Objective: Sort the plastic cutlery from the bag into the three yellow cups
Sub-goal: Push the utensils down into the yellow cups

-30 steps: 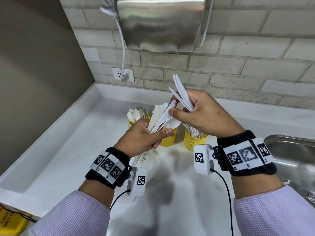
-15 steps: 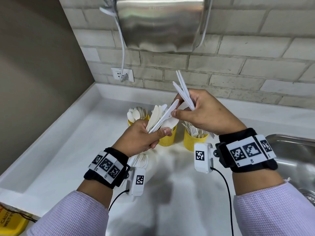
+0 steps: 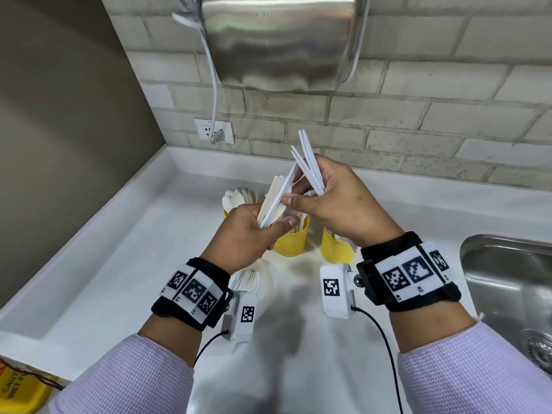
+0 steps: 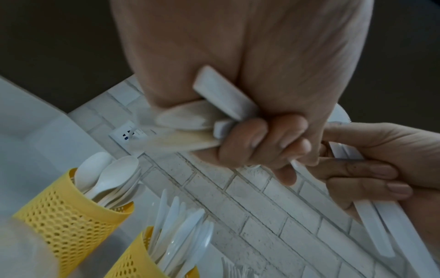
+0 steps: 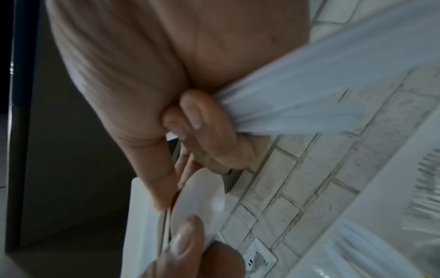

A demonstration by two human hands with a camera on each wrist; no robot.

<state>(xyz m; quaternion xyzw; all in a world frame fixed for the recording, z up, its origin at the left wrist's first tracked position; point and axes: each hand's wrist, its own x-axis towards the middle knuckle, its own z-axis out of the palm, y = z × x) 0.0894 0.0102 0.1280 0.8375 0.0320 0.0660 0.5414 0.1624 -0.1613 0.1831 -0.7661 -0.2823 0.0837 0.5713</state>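
Observation:
My left hand [image 3: 277, 225] grips a bundle of white plastic cutlery [image 3: 273, 201], spoons and flat handles mixed, above the cups. My right hand [image 3: 294, 195] holds several long white knives [image 3: 310, 162] fanned upward, and its thumb and forefinger pinch a piece sticking out of the left bundle. Three yellow mesh cups stand behind the hands. The left cup [image 4: 71, 203] holds spoons, the middle cup [image 3: 291, 240] holds knives, and the right cup [image 3: 336, 249] holds forks. In the right wrist view a spoon bowl [image 5: 197, 197] lies between my thumb and finger.
A few white forks [image 3: 246, 280] lie on the white counter [image 3: 119, 264] under my left wrist. A steel sink [image 3: 507, 294] sits at the right. A hand dryer [image 3: 277, 40] and an outlet [image 3: 213, 131] are on the brick wall. A yellow caution sign [image 3: 21, 386] lies at the bottom left.
My right hand has slid a little left and down along the long white piece in the left bundle. The left hand has stayed almost still.

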